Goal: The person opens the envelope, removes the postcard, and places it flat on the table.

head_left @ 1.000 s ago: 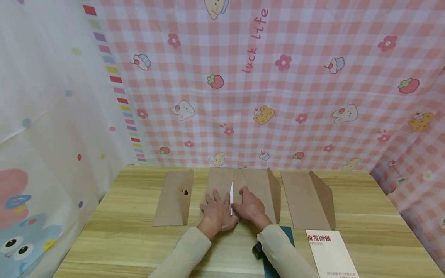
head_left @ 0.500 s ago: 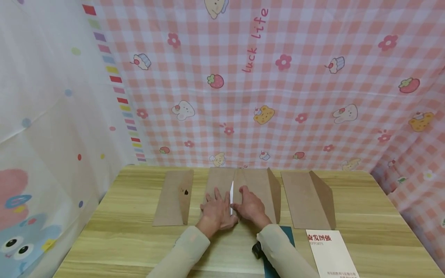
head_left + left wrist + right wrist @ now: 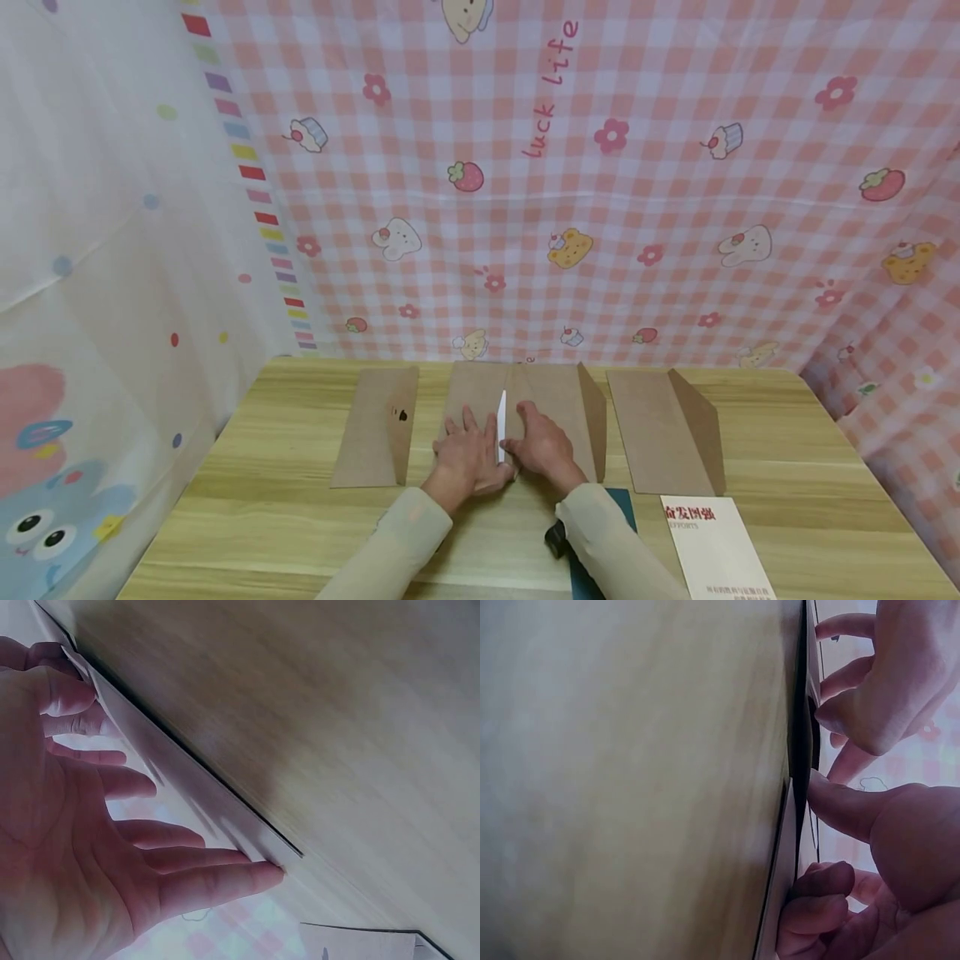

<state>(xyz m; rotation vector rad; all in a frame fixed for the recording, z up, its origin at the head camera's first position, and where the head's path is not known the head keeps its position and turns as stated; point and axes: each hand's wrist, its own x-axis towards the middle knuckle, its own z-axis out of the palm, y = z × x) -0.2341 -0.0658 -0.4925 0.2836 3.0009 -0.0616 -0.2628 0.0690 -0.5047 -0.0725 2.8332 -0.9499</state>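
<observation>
Flat on the table lies a brown envelope (image 3: 474, 387) with a narrow white strip (image 3: 502, 421) showing along its opening. My left hand (image 3: 465, 454) rests palm down on it, fingers spread and thumb stretched toward the lower edge. To its right, my right hand (image 3: 542, 446) holds the envelope at the flap, thumb tip at the white strip. In the right wrist view its thumb (image 3: 847, 810) points at the dark gap of the opening, the other fingers (image 3: 817, 904) curled below. From the left wrist view, the spread left fingers (image 3: 217, 889) reach across the paper.
Another envelope (image 3: 558, 387) lies against the right side of the held one. More envelopes lie at left (image 3: 367, 433) and right (image 3: 652, 437). Near the right forearm are a dark green flat item (image 3: 621, 504), a small black object (image 3: 555, 540) and a white card (image 3: 712, 546) with red print.
Almost nothing moves. Both hands keep their places on the envelope; the view shifts very slightly.
</observation>
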